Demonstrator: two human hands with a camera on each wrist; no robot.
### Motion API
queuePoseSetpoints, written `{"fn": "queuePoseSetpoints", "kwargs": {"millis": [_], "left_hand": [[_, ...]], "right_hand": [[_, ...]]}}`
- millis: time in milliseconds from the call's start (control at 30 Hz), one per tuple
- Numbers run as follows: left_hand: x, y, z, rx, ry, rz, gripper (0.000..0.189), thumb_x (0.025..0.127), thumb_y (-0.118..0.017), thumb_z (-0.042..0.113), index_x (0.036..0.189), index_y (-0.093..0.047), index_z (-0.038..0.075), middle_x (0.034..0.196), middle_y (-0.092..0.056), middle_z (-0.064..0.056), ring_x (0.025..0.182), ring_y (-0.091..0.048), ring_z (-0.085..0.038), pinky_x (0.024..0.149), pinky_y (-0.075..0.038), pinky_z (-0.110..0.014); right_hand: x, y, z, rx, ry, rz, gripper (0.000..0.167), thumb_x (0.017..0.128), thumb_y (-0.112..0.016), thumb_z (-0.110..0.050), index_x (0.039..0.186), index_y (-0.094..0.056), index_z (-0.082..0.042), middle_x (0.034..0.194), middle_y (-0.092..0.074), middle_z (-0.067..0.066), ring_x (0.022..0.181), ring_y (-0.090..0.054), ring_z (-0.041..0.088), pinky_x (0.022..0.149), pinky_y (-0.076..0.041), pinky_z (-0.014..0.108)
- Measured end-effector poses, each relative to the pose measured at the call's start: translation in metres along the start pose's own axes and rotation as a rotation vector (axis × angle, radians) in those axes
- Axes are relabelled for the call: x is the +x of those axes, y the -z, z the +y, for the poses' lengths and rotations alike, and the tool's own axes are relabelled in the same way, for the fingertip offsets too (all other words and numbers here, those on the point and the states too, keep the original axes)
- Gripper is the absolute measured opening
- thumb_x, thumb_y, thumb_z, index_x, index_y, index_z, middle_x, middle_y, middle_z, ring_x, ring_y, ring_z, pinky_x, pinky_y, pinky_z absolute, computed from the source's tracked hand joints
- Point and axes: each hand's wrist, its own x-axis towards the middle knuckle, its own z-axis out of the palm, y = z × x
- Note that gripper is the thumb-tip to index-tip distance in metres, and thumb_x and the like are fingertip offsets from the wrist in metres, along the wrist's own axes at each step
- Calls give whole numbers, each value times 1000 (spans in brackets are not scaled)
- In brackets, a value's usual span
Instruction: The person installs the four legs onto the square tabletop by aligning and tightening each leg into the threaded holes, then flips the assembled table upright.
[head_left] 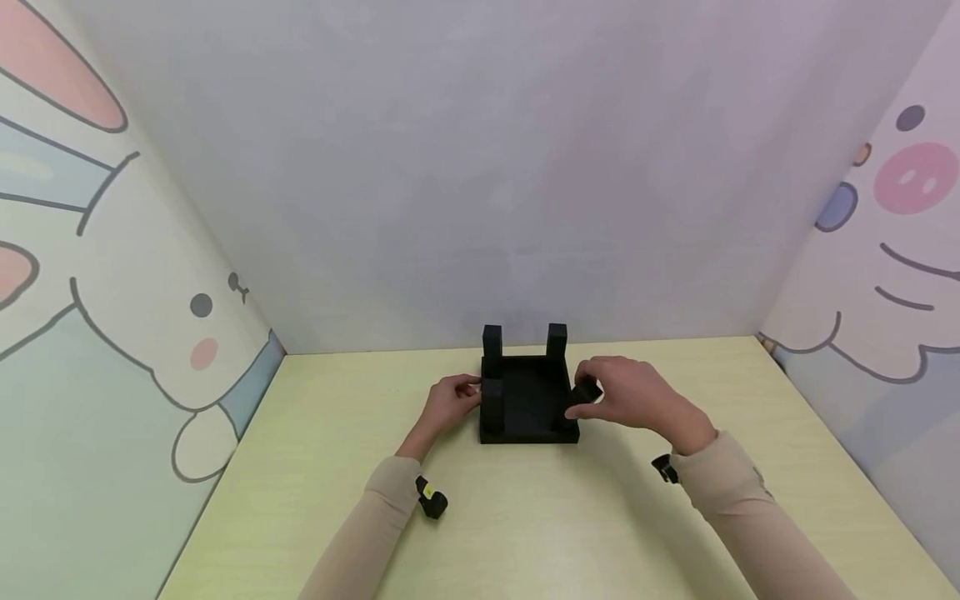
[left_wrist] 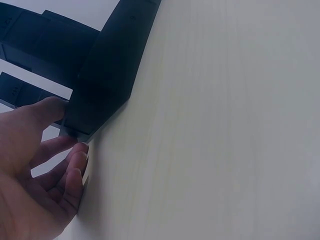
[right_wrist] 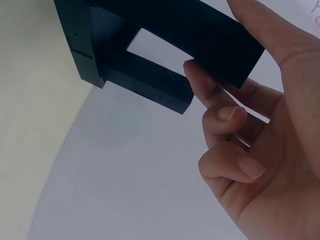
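A black square base (head_left: 529, 392), shallow like a tray, lies on the table with black posts at its corners. At its left side my left hand (head_left: 448, 404) pinches the edge; in the left wrist view the thumb is on one face of the base (left_wrist: 102, 95) and the fingers curl under its corner. My right hand (head_left: 637, 392) holds the near-right post (head_left: 588, 390) by its upper end, between thumb and fingers. That post (right_wrist: 215, 37) leans to the right in the head view and meets the base in the right wrist view. Its joint is partly hidden.
The pale wood-grain table (head_left: 360, 392) ends at a grey back wall (head_left: 420, 192). Side panels with cartoon animals, a rabbit (head_left: 150, 317) and a pink-nosed figure (head_left: 915, 179), stand left and right. Small black devices (head_left: 432, 500) are worn at both wrists.
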Motion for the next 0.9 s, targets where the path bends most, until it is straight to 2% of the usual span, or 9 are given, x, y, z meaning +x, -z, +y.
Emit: {"fn": "queuePoseSetpoints", "kwargs": {"millis": [67, 200, 300, 433, 567, 633, 700, 767, 900], "left_hand": [[0, 0, 0, 0, -5, 1, 29, 94, -72, 20, 121, -74, 9, 93, -75, -8, 79, -64, -11, 75, -52, -28], [1, 1, 0, 0, -15, 2, 29, 94, -72, 19, 121, -74, 8, 93, -75, -8, 79, -64, -12, 75, -52, -29], [1, 2, 1, 1, -10, 3, 29, 94, -72, 20, 121, -74, 9, 94, -75, -8, 79, -64, -12, 76, -53, -29], [2, 2, 1, 7, -2, 3, 30, 94, -72, 20, 122, -74, 9, 94, -75, -8, 79, -63, -12, 77, -52, -29], [1, 0, 1, 9, -4, -1, 30, 94, -72, 20, 122, -73, 9, 94, -75, -8, 79, -63, -12, 76, -52, -28], [1, 0, 1, 4, -3, -2, 30, 94, -72, 20, 122, -74, 9, 94, -75, -8, 79, -64, -12, 76, -52, -29], [1, 0, 0, 4, -4, -2, 30, 93, -73, 20, 122, -74, 8, 94, -75, -9, 79, -64, -12, 76, -52, -29], [0, 0, 0, 7, -2, -3, 30, 93, -73, 20, 121, -74, 8, 94, -75, -8, 79, -64, -12, 76, -52, -29], [0, 0, 0, 13, -1, 1, 30, 93, -73, 20, 121, -74, 9, 93, -75, -8, 79, -64, -11, 77, -52, -29]], "right_hand": [[-1, 2, 1, -17, 7, -19, 43, 77, -84, -54, 103, -69, -23, 100, -69, -9, 84, -61, 9, 68, -49, 33], [-3, 8, 1, -48, 29, -43, 36, 80, -81, -37, 111, -68, -23, 109, -71, -6, 91, -64, 13, 70, -51, 36], [-4, 9, 0, -44, 46, -23, 28, 80, -75, -26, 107, -68, -24, 104, -69, -8, 85, -60, 10, 66, -48, 33], [0, 4, -2, -40, 44, 29, 17, 83, -75, -33, 90, -62, -24, 86, -60, -12, 72, -50, 6, 59, -40, 27], [4, -3, -6, -55, 7, 39, 33, 86, -74, -44, 77, -50, -23, 72, -49, -10, 63, -41, 6, 54, -32, 26], [5, -5, -8, -62, -10, 33, 36, 87, -73, -48, 76, -50, -22, 70, -48, -9, 61, -40, 6, 53, -31, 26], [5, -5, -9, -70, -20, 19, 35, 87, -73, -51, 83, -56, -21, 72, -51, -9, 62, -42, 6, 53, -33, 26], [4, -2, -10, -64, -27, -6, 37, 86, -73, -53, 97, -63, -19, 75, -55, -9, 63, -45, 5, 55, -35, 27], [1, 6, -11, -34, -26, -66, 54, 83, -75, -52, 126, -62, -21, 82, -58, -9, 65, -47, 5, 57, -38, 27]]}}
